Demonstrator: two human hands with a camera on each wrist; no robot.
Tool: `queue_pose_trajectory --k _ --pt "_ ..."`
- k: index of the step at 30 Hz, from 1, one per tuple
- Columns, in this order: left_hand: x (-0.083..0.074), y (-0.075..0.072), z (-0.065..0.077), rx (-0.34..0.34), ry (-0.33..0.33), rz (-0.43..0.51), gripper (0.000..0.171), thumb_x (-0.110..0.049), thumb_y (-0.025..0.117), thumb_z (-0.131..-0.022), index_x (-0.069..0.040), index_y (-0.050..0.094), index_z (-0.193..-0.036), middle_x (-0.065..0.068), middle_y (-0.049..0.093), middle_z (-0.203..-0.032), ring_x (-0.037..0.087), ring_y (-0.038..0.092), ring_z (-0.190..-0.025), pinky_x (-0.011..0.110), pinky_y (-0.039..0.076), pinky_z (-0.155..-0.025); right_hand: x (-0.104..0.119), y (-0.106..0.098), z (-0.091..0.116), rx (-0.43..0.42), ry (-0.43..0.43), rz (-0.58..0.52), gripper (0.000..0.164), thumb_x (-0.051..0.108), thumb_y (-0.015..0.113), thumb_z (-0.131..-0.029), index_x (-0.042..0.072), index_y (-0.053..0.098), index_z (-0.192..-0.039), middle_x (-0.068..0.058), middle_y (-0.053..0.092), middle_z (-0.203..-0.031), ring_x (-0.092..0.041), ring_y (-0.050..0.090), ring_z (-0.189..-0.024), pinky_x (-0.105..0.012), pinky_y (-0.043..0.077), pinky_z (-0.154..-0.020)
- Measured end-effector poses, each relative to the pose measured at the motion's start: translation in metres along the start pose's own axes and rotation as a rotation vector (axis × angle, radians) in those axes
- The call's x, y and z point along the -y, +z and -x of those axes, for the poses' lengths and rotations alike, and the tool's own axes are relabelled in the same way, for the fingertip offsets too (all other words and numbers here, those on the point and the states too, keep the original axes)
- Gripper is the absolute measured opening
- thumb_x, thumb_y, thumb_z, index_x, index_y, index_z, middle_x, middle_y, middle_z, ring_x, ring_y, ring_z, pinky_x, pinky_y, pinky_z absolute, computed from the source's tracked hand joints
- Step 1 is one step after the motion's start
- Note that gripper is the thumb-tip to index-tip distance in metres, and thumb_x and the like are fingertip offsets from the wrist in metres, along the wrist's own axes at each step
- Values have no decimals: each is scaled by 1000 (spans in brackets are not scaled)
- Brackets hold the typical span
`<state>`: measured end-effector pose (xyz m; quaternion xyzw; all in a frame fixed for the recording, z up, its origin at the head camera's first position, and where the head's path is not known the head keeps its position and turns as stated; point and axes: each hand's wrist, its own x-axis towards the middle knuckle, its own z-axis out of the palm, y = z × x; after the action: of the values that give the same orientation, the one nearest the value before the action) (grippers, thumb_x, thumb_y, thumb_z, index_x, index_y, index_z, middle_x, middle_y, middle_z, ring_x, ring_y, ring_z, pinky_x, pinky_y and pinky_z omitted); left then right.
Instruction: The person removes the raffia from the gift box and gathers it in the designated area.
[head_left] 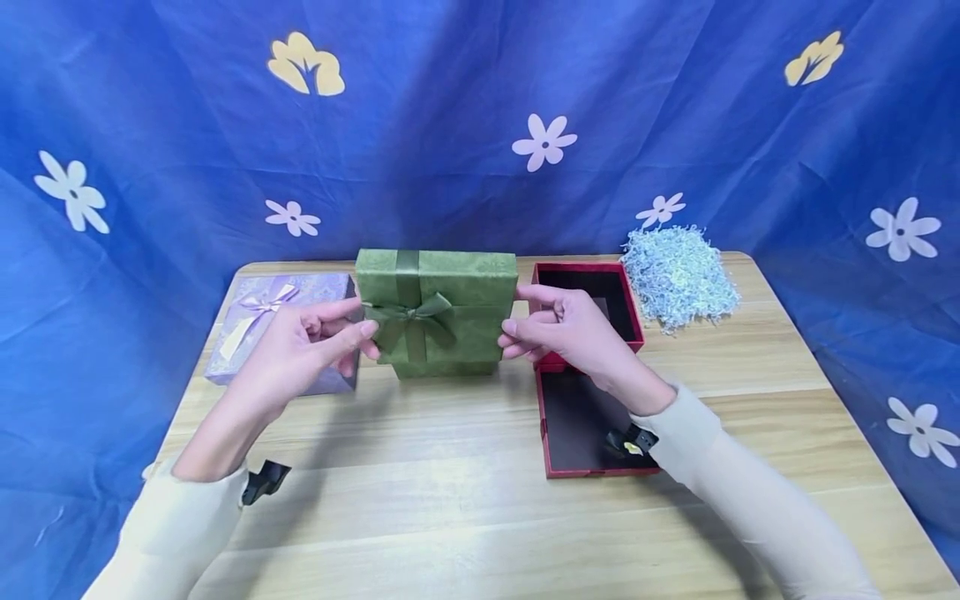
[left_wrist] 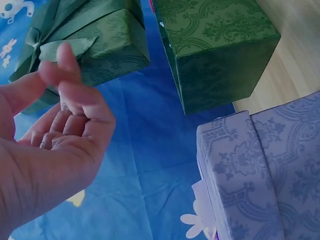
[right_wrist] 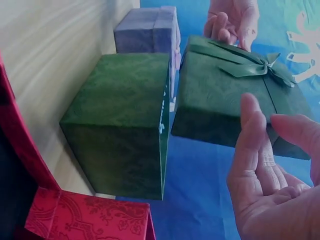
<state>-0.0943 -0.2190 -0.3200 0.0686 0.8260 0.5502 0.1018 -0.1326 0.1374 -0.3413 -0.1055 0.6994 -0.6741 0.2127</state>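
A green lid (head_left: 480, 279) with a ribbon bow is held up between both hands. My left hand (head_left: 296, 350) pinches its left edge with thumb and fingers. At the opposite edge my right hand (head_left: 573, 333) grips it the same way. Below the lid stands the matching green box (head_left: 450, 370), mostly hidden by it in the head view. In the right wrist view a gap shows between the lid (right_wrist: 210, 100) and the box (right_wrist: 112, 100). Pale blue shreds (right_wrist: 161, 117) show at the box's opening.
A lilac box (head_left: 322, 287) with a bow is on the left, close by my left hand. To the right lie an open red box (head_left: 637, 321) and its dark-lined red lid (head_left: 577, 417), partly under my right forearm. Light blue shredded paper (head_left: 678, 275) is heaped at the back right.
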Motion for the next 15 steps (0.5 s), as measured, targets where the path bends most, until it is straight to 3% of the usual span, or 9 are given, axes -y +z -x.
queue_pose_trajectory --k 7,11,15 --pt "4 5 21 74 88 121 50 -5 67 -110 15 51 -153 15 81 -103 22 80 -91 32 64 -80 -11 2 17 35 -67 -28 66 3 69 -101 -4 44 -162 -21 80 -107 -28 80 -98 -42 65 -85" --pt "9 6 33 103 93 107 47 -3 62 -111 0 56 -158 23 77 -122 26 80 -94 28 61 -89 -19 1 26 45 -69 -4 48 3 65 -104 1 60 -152 -22 75 -101 -30 77 -93 -48 63 -90" --pt "11 9 43 64 20 69 45 -17 62 -114 -15 60 -159 15 71 -138 27 78 -91 23 57 -93 -26 4 36 55 -49 -10 33 11 64 -110 5 68 -141 -22 70 -108 -33 73 -96 -47 62 -94"
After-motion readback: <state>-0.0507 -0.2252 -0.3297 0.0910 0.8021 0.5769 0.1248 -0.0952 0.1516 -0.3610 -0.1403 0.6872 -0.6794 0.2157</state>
